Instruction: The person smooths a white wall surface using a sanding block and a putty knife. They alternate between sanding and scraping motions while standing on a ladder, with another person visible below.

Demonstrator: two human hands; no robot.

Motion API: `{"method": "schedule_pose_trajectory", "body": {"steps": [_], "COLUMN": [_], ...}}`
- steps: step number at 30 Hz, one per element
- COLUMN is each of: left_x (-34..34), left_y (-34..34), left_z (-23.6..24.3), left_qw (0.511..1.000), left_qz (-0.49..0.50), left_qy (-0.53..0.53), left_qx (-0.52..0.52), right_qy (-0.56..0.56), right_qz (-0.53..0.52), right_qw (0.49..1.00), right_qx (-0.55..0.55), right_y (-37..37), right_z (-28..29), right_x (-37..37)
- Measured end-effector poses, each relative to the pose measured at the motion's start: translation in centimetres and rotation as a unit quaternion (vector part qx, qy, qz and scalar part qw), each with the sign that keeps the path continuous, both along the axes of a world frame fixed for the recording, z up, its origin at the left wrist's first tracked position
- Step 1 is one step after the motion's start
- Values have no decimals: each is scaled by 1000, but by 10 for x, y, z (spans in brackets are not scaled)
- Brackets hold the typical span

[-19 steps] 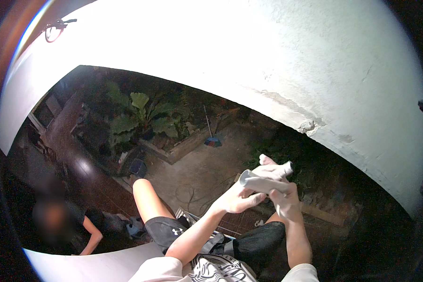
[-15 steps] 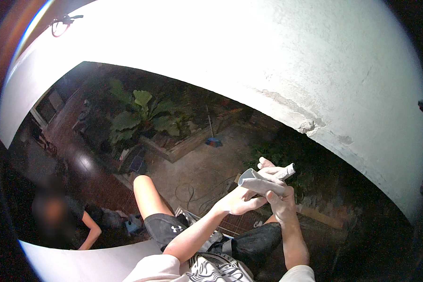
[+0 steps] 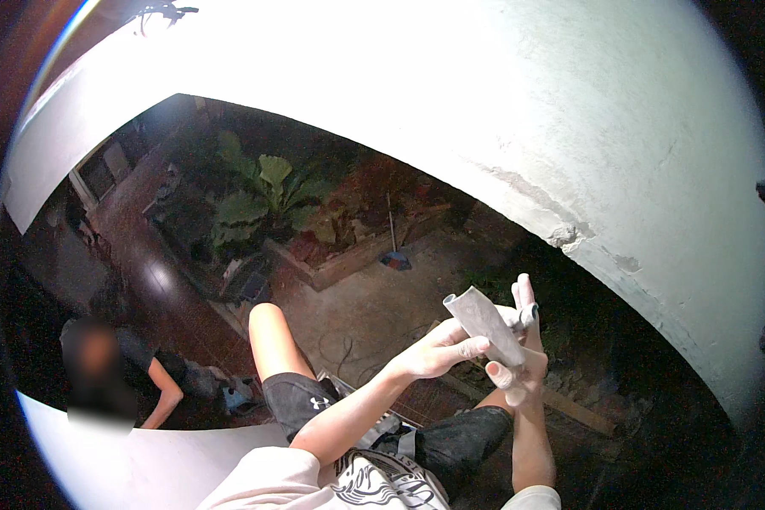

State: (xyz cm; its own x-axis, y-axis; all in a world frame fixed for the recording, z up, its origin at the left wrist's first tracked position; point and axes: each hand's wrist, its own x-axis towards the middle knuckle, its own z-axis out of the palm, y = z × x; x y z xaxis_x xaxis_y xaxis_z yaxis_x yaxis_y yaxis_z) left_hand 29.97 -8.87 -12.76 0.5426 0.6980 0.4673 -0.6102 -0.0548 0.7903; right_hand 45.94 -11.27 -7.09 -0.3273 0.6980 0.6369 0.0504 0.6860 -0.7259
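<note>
My left hand [image 3: 446, 353] reaches rightward to a rolled grey sheet [image 3: 484, 323], its thumb beside the roll and its fingers partly hidden behind it. The roll is tilted, with an open end at upper left. My right hand [image 3: 525, 374] is at the roll's lower end, thumb bent, with some fingers pointing up behind it. A smaller grey rolled piece [image 3: 529, 314] shows by those fingers. Both hands are whitened with dust and are above my bent legs, below the white surface.
A white curved surface [image 3: 382, 76] with a cracked, chipped edge arches across the top. A co-worker [image 3: 163, 395] is at lower left by a white ledge [image 3: 212, 459]. Below are a leafy plant [image 3: 272, 195], a planter border [image 3: 331, 272], a broom [image 3: 393, 257] and a plank [image 3: 569, 408].
The roll has tilted from nearly level to steep, its left end rising, and my right fingers now point more upward. The view has shifted slightly, moving the background rightward.
</note>
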Motion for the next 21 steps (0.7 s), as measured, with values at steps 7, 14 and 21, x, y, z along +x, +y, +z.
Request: {"method": "schedule_pose_trajectory", "body": {"steps": [7, 14, 21], "left_x": [1, 5, 3], "left_y": [1, -8, -11], "left_z": [-4, 11, 15], "left_qw": [999, 996, 971], "left_qz": [-28, 63, 228], "left_qy": [22, 0, -23], "left_qx": [-10, -59, 65], "right_qy": [-72, -85, 73], "right_qz": [-89, -207, -317], "right_qw": [993, 970, 944], "right_qx": [38, 90, -62], "right_y": [-11, -19, -4], "right_z": [8, 11, -5], "right_x": [8, 1, -7]}}
